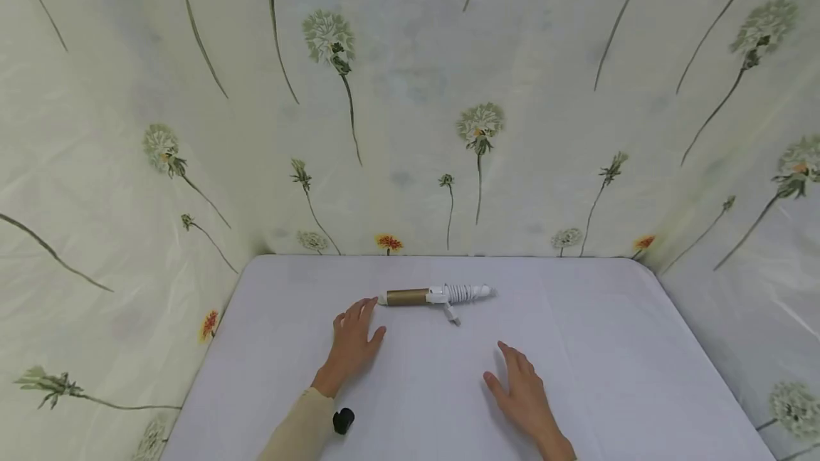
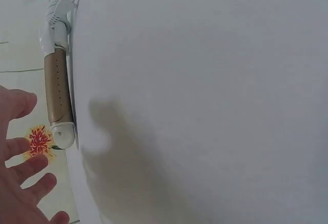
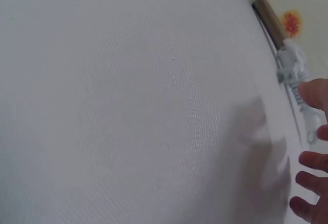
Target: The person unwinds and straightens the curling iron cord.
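A hair styling iron (image 1: 408, 297) with a gold-brown barrel and a white handle lies crosswise near the far edge of the table. Its white cord (image 1: 458, 293) is wound round the handle, and the plug (image 1: 452, 314) sticks out toward the near side. In the left wrist view a row of small dark dots runs along the barrel (image 2: 59, 88). My left hand (image 1: 351, 340) is spread beside the iron's white left tip; whether a fingertip touches it I cannot tell. Nearer and to the right, my right hand (image 1: 524, 395) hovers with fingers apart, holding nothing.
The iron lies on a white-covered table (image 1: 608, 347) with rounded far corners. Flower-printed curtains (image 1: 410, 91) rise behind the table and along both sides. A small black object (image 1: 343, 421) sits by the left sleeve (image 1: 301, 427).
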The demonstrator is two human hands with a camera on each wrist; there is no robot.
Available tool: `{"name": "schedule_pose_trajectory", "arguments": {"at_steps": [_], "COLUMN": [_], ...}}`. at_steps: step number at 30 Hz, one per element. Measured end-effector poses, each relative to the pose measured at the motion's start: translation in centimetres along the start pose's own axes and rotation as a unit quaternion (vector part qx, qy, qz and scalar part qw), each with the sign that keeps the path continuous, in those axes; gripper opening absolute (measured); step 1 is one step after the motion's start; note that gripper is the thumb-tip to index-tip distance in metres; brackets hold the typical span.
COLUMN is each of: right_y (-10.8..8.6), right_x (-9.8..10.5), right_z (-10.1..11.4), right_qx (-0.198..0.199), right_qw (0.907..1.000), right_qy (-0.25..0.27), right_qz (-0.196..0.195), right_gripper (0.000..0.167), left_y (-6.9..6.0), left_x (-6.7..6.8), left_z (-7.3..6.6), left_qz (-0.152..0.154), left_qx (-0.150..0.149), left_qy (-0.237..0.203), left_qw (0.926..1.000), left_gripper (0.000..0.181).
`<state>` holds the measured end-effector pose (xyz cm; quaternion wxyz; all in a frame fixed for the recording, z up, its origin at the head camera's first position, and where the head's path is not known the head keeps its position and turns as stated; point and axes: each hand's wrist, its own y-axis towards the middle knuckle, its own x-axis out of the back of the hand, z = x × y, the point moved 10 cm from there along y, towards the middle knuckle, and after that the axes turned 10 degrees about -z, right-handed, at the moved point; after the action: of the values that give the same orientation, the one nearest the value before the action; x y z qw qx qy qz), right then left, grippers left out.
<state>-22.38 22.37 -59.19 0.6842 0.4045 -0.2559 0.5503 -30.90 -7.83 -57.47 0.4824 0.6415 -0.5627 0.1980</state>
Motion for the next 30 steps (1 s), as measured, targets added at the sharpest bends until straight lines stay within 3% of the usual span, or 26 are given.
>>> {"name": "schedule_pose_trajectory", "arguments": {"at_steps": [7, 11, 14, 17, 21, 25, 30], "right_y": [-0.3, -0.6, -0.7, -0.8, -0.8, -0.8, -0.8], "right_x": [-0.6, -0.7, -0.6, -0.5, -0.7, -0.9, -0.9], "right_z": [0.2, 0.5, 0.7, 0.7, 0.7, 0.7, 0.9], "right_qx": [-0.033, -0.037, -0.041, -0.043, -0.046, -0.051, -0.05], "right_qw": [0.9989, 0.998, 0.9971, 0.9967, 0.9969, 0.9962, 0.9953], "right_qy": [0.026, 0.047, 0.061, 0.066, 0.06, 0.066, 0.08], "right_qz": [0.023, 0.023, 0.019, 0.019, 0.023, 0.026, 0.022], "right_gripper": [0.05, 0.045, 0.042, 0.04, 0.038, 0.037, 0.035], "left_y": [3.6, 4.9, 5.6, 6.1, 6.5, 6.5, 6.6], "left_x": [-1.0, -1.9, -3.1, -4.4, -5.9, -7.2, -7.8], "left_z": [-1.7, -2.8, -3.3, -3.5, -3.7, -3.5, -3.2], "left_qz": [0.013, 0.036, 0.064, 0.085, 0.09, 0.086, 0.064], "left_qx": [-0.033, -0.063, -0.068, -0.064, -0.058, -0.048, -0.013], "left_qy": [-0.035, -0.033, -0.033, -0.045, -0.06, -0.06, -0.06], "left_qw": [0.9988, 0.9968, 0.995, 0.9933, 0.9924, 0.9933, 0.9961], "left_gripper": [0.056, 0.056, 0.057, 0.055, 0.053, 0.051, 0.049]}}
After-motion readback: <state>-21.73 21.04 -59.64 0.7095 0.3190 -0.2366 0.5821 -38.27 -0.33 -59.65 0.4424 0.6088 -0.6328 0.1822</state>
